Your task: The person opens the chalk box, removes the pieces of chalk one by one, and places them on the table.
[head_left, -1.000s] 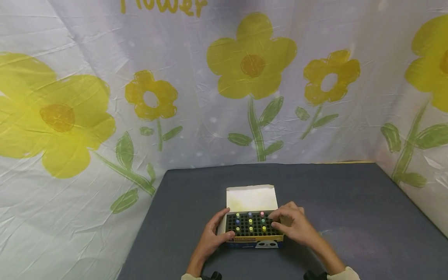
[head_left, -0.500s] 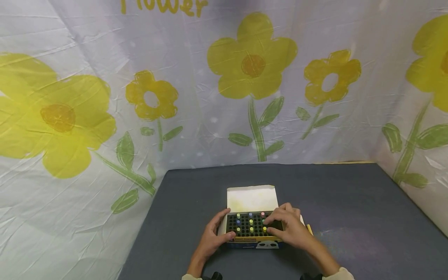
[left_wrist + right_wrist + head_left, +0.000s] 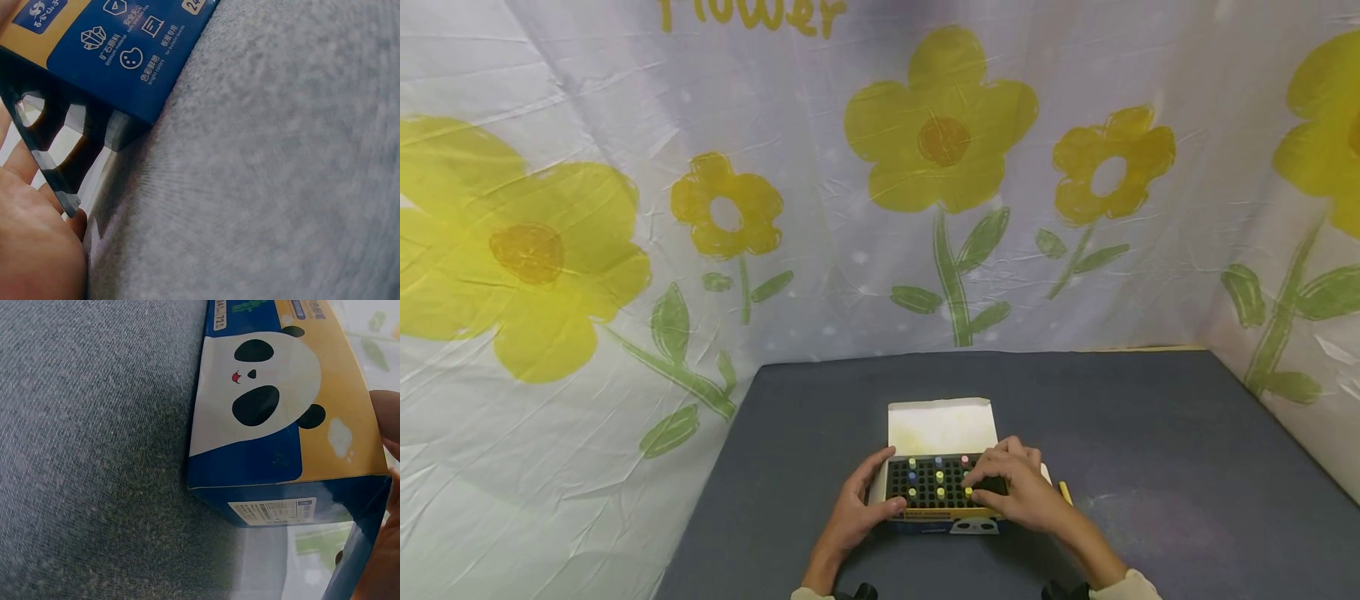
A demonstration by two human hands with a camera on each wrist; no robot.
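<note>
Flowered cloth [image 3: 842,275] backs the gray table [image 3: 812,417]. Left hand [image 3: 857,500] grips the left end of the open chalk box [image 3: 942,427] on the table. Right hand [image 3: 1018,490] hovers narrowly over its yellow chalk [image 3: 968,493]; pinch unclear.

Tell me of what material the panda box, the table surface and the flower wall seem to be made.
Panda box: likely cardboard with a smooth, printed, faintly shiny finish; crisp folded edges suggest it.
Table surface: apparently matte fabric; fine fuzzy grain shows in the wrist views.
Flower wall: thin, slightly glossy sheet with light-catching creases; perhaps plastic or coated cloth.
</note>
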